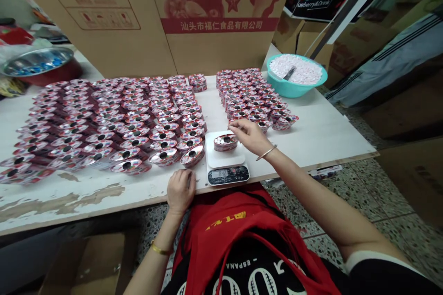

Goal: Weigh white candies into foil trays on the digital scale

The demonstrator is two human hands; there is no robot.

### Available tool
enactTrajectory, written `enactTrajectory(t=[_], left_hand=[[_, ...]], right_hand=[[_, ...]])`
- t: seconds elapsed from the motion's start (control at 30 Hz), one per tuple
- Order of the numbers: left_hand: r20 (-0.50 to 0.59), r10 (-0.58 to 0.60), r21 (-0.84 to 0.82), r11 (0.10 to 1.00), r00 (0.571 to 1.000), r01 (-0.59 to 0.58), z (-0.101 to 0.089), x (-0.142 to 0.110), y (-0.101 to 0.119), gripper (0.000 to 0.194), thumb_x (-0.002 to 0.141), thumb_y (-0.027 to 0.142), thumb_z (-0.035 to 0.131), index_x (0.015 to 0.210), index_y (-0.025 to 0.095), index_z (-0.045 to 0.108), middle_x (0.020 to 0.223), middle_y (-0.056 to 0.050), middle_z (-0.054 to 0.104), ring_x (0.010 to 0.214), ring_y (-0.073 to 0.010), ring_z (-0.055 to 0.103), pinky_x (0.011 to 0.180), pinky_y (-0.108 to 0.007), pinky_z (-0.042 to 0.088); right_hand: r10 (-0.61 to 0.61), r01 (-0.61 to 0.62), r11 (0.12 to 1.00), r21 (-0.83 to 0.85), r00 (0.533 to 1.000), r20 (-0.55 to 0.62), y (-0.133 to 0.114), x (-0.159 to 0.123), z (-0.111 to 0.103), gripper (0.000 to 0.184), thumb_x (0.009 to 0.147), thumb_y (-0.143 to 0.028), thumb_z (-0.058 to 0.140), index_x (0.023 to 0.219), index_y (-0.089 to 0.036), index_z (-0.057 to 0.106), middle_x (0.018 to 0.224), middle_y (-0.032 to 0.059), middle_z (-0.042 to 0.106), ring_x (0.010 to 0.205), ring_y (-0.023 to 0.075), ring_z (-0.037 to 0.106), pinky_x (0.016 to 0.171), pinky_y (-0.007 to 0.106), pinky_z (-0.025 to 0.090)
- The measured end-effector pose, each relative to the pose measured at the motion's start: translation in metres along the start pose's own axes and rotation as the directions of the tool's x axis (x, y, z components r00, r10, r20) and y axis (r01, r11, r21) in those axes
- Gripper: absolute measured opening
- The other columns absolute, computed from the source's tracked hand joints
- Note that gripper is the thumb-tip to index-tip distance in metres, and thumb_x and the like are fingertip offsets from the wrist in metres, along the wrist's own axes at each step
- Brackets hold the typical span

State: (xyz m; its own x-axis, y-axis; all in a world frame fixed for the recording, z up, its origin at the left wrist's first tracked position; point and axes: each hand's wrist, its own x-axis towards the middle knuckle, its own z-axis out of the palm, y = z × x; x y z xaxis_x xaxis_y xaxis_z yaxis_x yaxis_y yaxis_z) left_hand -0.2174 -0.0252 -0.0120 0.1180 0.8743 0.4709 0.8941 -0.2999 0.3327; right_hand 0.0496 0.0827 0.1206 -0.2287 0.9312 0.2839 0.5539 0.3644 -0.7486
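Note:
A small oval tin-like container (225, 143), red and patterned, sits on the white kitchen scale (216, 160). White pieces and a dark round hole show in its top; the scale's display appears to read 842, perhaps with a decimal point. Just above the container's far edge, my right hand (251, 136) has its fingertips pinched together; whatever they hold is too small to make out. My left hand (180, 190) rests at the table's front edge, left of the scale, fingers curled under and their inside hidden. Rows of similar containers (162, 156) stand close by.
A turquoise basin (292, 90) of small white pieces, with a dark utensil in it, stands at the back right. More containers (238, 97) fill rows behind the scale. At far left is a metal bowl (65, 67) with blue items. Large cardboard (134, 50) stands behind.

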Motion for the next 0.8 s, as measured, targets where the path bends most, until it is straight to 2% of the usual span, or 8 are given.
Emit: enactTrajectory(t=[0.1, 0.13, 0.2, 0.27, 0.33, 0.43, 0.57, 0.8], left_hand=[[-0.002, -0.001, 0.012, 1.000, 1.000, 0.001, 0.000, 0.001, 0.001, 0.008, 0.090, 0.027, 0.053, 0.090, 0.021, 0.059, 0.081, -0.006, 0.062, 0.080, -0.0212, 0.057, 0.073, -0.034, 0.042], [-0.001, 0.000, 0.017, 1.000, 1.000, 0.000, 0.000, 0.001, 0.001, 0.008, 0.090, 0.027, 0.054, 0.089, 0.021, 0.059, 0.081, -0.006, 0.062, 0.079, -0.0211, 0.057, 0.073, -0.034, 0.042], [0.002, 0.004, 0.025, 1.000, 1.000, -0.004, -0.001, 0.002, 0.002, 0.008, 0.089, 0.028, 0.054, 0.089, 0.021, 0.059, 0.081, -0.006, 0.062, 0.079, -0.0209, 0.056, 0.072, -0.034, 0.042], [0.006, 0.007, 0.032, 0.999, 1.000, -0.007, -0.002, 0.003, 0.003, 0.008, 0.089, 0.028, 0.054, 0.089, 0.020, 0.058, 0.081, -0.006, 0.062, 0.079, -0.0208, 0.056, 0.072, -0.033, 0.042], [0.007, 0.007, 0.040, 0.999, 1.000, -0.007, -0.002, 0.003, 0.003, 0.009, 0.089, 0.028, 0.054, 0.089, 0.020, 0.058, 0.082, -0.006, 0.062, 0.079, -0.0207, 0.056, 0.072, -0.033, 0.042], [0.008, 0.004, 0.051, 0.999, 1.000, -0.004, -0.002, 0.003, 0.004, 0.010, 0.090, 0.029, 0.054, 0.089, 0.020, 0.058, 0.081, -0.006, 0.061, 0.079, -0.0207, 0.056, 0.072, -0.033, 0.042], [0.010, 0.003, 0.055, 0.998, 1.000, -0.004, -0.003, 0.003, 0.004, 0.010, 0.090, 0.029, 0.054, 0.089, 0.020, 0.058, 0.081, -0.006, 0.062, 0.079, -0.0209, 0.056, 0.072, -0.033, 0.042], [0.003, 0.003, 0.047, 0.999, 1.000, -0.003, -0.003, 0.003, 0.004, 0.008, 0.090, 0.028, 0.055, 0.089, 0.020, 0.058, 0.081, -0.006, 0.062, 0.078, -0.0208, 0.056, 0.072, -0.033, 0.042]], right_hand=[[-0.137, 0.120, 0.979, -0.163, 0.986, -0.094, 0.005, -0.021, -0.001, 0.026, 0.095, -0.032, 0.050, 0.105, -0.016, 0.068, 0.107, 0.0106, 0.068, 0.103, 0.0220, 0.059, 0.091, 0.036, 0.045], [-0.206, 0.186, 0.949, -0.254, 0.977, -0.058, 0.005, -0.027, 0.001, 0.030, 0.095, -0.034, 0.051, 0.113, -0.016, 0.066, 0.117, 0.0112, 0.066, 0.112, 0.0239, 0.056, 0.096, 0.039, 0.042], [-0.343, 0.354, 0.847, -0.396, 0.934, 0.102, 0.003, -0.038, 0.007, 0.040, 0.095, -0.038, 0.052, 0.129, -0.019, 0.060, 0.135, 0.0095, 0.057, 0.131, 0.0261, 0.044, 0.108, 0.045, 0.033], [-0.427, 0.503, 0.739, -0.447, 0.864, 0.267, 0.001, -0.043, 0.016, 0.047, 0.095, -0.041, 0.051, 0.137, -0.020, 0.054, 0.146, 0.0068, 0.047, 0.141, 0.0253, 0.032, 0.115, 0.048, 0.023], [-0.459, 0.572, 0.677, -0.462, 0.820, 0.342, 0.002, -0.043, 0.023, 0.051, 0.095, -0.044, 0.050, 0.139, -0.019, 0.051, 0.150, 0.0064, 0.042, 0.144, 0.0253, 0.027, 0.118, 0.050, 0.017], [-0.459, 0.576, 0.665, -0.477, 0.818, 0.348, 0.006, -0.039, 0.025, 0.052, 0.095, -0.045, 0.051, 0.138, -0.016, 0.053, 0.148, 0.0078, 0.045, 0.143, 0.0273, 0.030, 0.118, 0.052, 0.016], [-0.417, 0.514, 0.708, -0.485, 0.858, 0.300, 0.012, -0.038, 0.017, 0.051, 0.094, -0.043, 0.053, 0.137, -0.017, 0.054, 0.140, 0.0087, 0.053, 0.139, 0.0279, 0.036, 0.118, 0.054, 0.016], [-0.396, 0.441, 0.748, -0.496, 0.896, 0.200, 0.017, -0.040, 0.009, 0.047, 0.093, -0.046, 0.052, 0.130, -0.017, 0.058, 0.136, 0.0086, 0.056, 0.134, 0.0259, 0.041, 0.119, 0.049, 0.018]])
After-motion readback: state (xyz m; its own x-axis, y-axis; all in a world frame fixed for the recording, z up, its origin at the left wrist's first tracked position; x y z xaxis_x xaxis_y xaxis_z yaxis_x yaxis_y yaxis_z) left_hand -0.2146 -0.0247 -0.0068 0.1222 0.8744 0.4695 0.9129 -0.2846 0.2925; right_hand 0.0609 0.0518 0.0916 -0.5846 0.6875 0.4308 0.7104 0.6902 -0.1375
